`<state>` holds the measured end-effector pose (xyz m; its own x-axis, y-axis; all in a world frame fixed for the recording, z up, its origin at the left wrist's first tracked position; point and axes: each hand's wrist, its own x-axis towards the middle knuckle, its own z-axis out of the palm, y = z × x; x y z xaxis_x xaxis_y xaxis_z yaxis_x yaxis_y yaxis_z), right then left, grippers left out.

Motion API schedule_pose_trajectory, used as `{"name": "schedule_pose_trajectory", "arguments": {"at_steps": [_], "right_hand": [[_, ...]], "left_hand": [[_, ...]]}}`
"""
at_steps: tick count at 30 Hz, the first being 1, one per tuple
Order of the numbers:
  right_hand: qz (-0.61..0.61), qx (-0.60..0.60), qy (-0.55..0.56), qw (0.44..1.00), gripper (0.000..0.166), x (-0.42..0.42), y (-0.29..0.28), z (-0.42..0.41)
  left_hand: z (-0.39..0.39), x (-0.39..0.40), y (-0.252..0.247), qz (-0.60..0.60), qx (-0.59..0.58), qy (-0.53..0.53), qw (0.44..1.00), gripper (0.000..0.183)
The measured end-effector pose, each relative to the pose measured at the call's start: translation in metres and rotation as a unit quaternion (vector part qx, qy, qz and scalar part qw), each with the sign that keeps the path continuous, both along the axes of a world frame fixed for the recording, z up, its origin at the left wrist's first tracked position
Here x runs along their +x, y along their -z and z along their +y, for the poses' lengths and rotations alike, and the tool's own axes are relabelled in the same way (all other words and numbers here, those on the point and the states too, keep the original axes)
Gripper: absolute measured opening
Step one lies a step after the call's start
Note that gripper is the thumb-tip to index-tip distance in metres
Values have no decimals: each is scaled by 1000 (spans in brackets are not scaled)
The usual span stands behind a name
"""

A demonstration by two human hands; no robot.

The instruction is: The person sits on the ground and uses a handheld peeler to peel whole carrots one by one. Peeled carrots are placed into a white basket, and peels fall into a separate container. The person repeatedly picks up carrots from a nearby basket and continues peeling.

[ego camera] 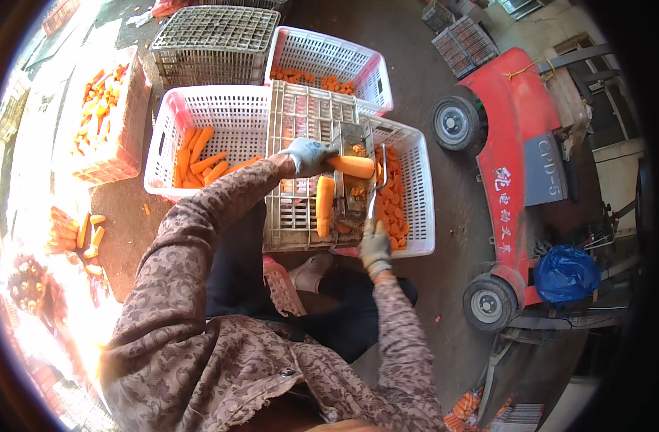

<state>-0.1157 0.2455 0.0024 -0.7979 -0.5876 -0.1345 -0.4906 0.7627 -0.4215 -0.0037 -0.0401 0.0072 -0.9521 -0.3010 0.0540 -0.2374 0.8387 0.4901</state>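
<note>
My gloved left hand [309, 157] holds a thick peeled carrot [353, 166] by one end, laid across a small metal cutting stand [346, 141]. The gloved fingers of my right hand [375, 248] are closed round the handle of a metal cutting tool [372, 202], whose bent frame reaches the carrot's far end. A second carrot [324, 205] lies beside the stand on an upturned plastic crate [291, 243]. Carrot slices [392, 208] fill part of the white crate [427, 216] on the right. Whole carrots [200, 156] lie in the white crate [153, 162] on the left.
Another white crate [386, 81] with carrot pieces stands beyond. An orange crate [137, 124] of carrots is at far left, near a grey lidded crate [213, 48]. Loose carrots [94, 237] lie on the floor. A red wheeled vehicle [499, 178] stands at right with a blue plastic bag [567, 274].
</note>
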Motion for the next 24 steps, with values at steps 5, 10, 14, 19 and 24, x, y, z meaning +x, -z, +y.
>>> {"name": "schedule_pose_trajectory", "arguments": {"at_steps": [5,10,14,19,24], "right_hand": [[-263,-98,53,958,44,-21,-38,-1],[-340,-24,66,938,38,-40,-139,-33],[17,-37,-7,999,42,-21,-1,3],[-265,-82,80,957,42,-17,-29,-5],[-369,-53,97,923,39,-43,-130,-27]], "left_hand": [[10,2,-12,-58,0,-5,998,35],[28,-8,-19,-60,-56,7,997,43],[17,-10,-5,-13,-31,15,999,38],[22,0,2,-25,-31,4,999,40],[37,-13,-19,-57,-89,19,994,42]]}}
